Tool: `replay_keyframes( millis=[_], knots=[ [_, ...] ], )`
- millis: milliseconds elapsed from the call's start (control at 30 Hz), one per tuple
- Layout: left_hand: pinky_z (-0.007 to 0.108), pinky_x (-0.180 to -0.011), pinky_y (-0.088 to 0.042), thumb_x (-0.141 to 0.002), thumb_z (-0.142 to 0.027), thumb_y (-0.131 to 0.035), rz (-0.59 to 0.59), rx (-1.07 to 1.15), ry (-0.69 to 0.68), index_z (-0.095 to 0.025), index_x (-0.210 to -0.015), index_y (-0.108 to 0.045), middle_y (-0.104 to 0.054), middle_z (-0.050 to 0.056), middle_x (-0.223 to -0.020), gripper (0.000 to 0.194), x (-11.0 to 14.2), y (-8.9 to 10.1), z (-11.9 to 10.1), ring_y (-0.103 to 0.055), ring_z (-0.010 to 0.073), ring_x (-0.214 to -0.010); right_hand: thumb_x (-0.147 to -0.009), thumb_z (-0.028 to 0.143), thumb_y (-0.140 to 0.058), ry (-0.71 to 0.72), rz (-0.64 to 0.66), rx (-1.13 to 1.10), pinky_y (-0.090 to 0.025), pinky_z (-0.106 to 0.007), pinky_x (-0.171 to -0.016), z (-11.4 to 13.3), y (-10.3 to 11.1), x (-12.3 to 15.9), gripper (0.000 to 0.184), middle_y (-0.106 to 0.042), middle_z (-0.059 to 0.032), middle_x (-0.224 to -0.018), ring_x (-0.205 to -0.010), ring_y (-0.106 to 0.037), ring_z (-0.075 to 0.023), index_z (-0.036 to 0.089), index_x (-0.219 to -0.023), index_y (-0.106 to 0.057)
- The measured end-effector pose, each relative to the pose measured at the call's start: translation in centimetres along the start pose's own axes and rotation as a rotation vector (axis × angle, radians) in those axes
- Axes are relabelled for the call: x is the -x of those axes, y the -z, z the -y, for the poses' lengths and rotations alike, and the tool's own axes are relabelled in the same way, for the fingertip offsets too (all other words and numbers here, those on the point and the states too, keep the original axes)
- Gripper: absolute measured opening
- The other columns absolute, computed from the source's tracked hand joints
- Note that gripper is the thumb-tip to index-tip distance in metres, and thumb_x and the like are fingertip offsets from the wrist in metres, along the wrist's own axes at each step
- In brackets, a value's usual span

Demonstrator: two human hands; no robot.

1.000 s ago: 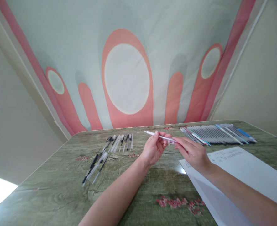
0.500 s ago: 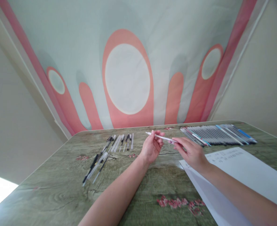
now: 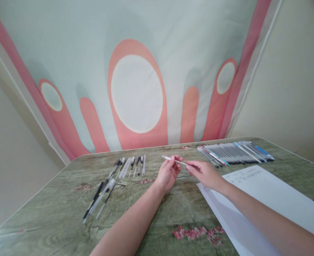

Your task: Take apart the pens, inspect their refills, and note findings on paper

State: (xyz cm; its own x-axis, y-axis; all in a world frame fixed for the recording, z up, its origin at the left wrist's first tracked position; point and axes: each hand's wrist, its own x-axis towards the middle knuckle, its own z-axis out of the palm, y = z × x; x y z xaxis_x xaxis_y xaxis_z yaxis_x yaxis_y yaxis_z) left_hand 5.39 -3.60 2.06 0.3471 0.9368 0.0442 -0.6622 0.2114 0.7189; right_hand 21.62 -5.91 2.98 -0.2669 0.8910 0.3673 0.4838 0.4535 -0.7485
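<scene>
White pen-like tube [image 3: 166, 157], partly hidden, is pinched by left fingers [image 3: 170, 164] and right fingers [image 3: 196, 164], one end covered.

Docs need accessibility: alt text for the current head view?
A left hand and right hand hold a slim pale pen over a green table; pen parts lie left, a row of pens and a marked white sheet right.

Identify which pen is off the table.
The slim, whitish pen held by the left grip and right grip; the mostly grey pens at right and the black and white pen pieces at left lie on the green wood-patterned table.
</scene>
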Motion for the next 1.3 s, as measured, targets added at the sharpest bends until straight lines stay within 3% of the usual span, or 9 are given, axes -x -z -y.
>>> replay_keyframes(
  millis=[100, 200, 333, 500, 833, 967, 1133, 1200, 1300],
  knots=[
    [0.019, -0.064, -0.043, -0.078, -0.028, -0.053, 0.016, -0.028, 0.014, -0.012, -0.091, -0.056, -0.061, 0.007, -0.089, 0.021, 0.0, 0.2, 0.7, -0.051, 0.0053, -0.061, -0.08, 0.033, -0.044, -0.041, 0.166, 0.109, -0.041, -0.024, -0.051, 0.0, 1.0, -0.2, 0.027, -0.062, -0.0006, -0.061, -0.053, -0.054, -0.0131, 0.016, -0.08, -0.064],
    [0.019, -0.064, -0.044, -0.078, -0.027, -0.054, 0.001, -0.02, 0.015, -0.012, -0.09, -0.056, -0.061, 0.007, -0.088, 0.02, 0.0, 0.3, 1.2, -0.052, 0.0057, -0.062, -0.079, 0.032, -0.046, -0.025, 0.195, 0.255, -0.037, -0.023, -0.051, 0.2, 1.6, -0.4, 0.025, -0.06, -0.0004, -0.059, -0.053, -0.052, -0.013, 0.016, -0.073, -0.063],
    [0.02, -0.065, -0.045, -0.077, -0.026, -0.055, -0.045, 0.008, 0.028, -0.012, -0.087, -0.056, -0.061, 0.007, -0.089, 0.017, -0.1, 0.4, 1.3, -0.054, 0.0062, -0.062, -0.075, 0.026, -0.052, 0.044, 0.14, 0.32, -0.039, -0.027, -0.061, 0.4, 1.7, -0.3, 0.016, -0.062, -0.004, -0.074, -0.067, -0.055, -0.0162, 0.016, -0.083, -0.062],
    [0.019, -0.064, -0.046, -0.078, -0.024, -0.054, -0.079, 0.045, 0.048, -0.011, -0.086, -0.056, -0.062, 0.008, -0.09, 0.016, -0.2, 0.5, 1.1, -0.055, 0.0062, -0.062, -0.075, 0.022, -0.052, -0.011, 0.079, 0.135, -0.045, -0.026, -0.061, 0.0, 2.1, 0.6, 0.016, -0.063, -0.003, -0.075, -0.062, -0.058, -0.0137, 0.017, -0.09, -0.055],
    [0.021, -0.073, -0.046, -0.077, -0.026, -0.056, 0.07, 0.019, 0.145, -0.011, -0.088, -0.059, -0.06, 0.008, -0.095, 0.019, 1.5, -1.9, 1.5, -0.058, 0.0081, -0.071, -0.082, 0.029, -0.046, 0.169, -0.227, 0.17, -0.052, -0.029, -0.062, -1.3, 2.7, 5.4, 0.019, -0.065, -0.0055, -0.08, -0.066, -0.063, -0.0167, 0.02, -0.095, -0.056],
    [0.02, -0.075, -0.044, -0.076, -0.025, -0.057, 0.095, 0.008, 0.15, -0.012, -0.09, -0.06, -0.06, 0.008, -0.096, 0.019, 1.8, -2.2, 1.8, -0.057, 0.0076, -0.072, -0.084, 0.032, -0.042, 0.051, -0.231, 0.079, -0.052, -0.027, -0.059, -1.1, 2.6, 6.0, 0.021, -0.064, -0.0047, -0.075, -0.061, -0.063, -0.0154, 0.019, -0.096, -0.053],
    [0.019, -0.072, -0.042, -0.077, -0.026, -0.056, 0.129, -0.057, 0.131, -0.011, -0.094, -0.061, -0.061, 0.007, -0.087, 0.023, 1.9, -2.3, 1.9, -0.055, 0.0072, -0.071, -0.084, 0.039, -0.039, -0.141, -0.132, -0.106, -0.05, -0.025, -0.056, -0.3, 2.5, 6.0, 0.026, -0.059, -0.0001, -0.062, -0.055, -0.059, -0.0132, 0.017, -0.091, -0.051],
    [0.017, -0.067, -0.041, -0.076, -0.028, -0.056, 0.136, -0.094, 0.146, -0.011, -0.096, -0.061, -0.06, 0.006, -0.079, 0.027, 2.0, -2.4, 1.7, -0.054, 0.0075, -0.07, -0.084, 0.042, -0.039, -0.194, -0.109, -0.207, -0.049, -0.026, -0.054, -0.2, 2.5, 6.0, 0.028, -0.056, 0.0018, -0.057, -0.054, -0.059, -0.0131, 0.017, -0.088, -0.05],
    [0.018, -0.065, -0.04, -0.075, -0.029, -0.058, 0.148, -0.121, 0.157, -0.012, -0.094, -0.062, -0.06, 0.007, -0.083, 0.026, 2.0, -2.5, 1.6, -0.054, 0.0077, -0.07, -0.082, 0.046, -0.039, -0.273, -0.067, -0.409, -0.048, -0.025, -0.05, -0.1, 2.7, 5.9, 0.031, -0.049, 0.0044, -0.054, -0.052, -0.058, -0.0128, 0.016, -0.082, -0.049]
  ],
)
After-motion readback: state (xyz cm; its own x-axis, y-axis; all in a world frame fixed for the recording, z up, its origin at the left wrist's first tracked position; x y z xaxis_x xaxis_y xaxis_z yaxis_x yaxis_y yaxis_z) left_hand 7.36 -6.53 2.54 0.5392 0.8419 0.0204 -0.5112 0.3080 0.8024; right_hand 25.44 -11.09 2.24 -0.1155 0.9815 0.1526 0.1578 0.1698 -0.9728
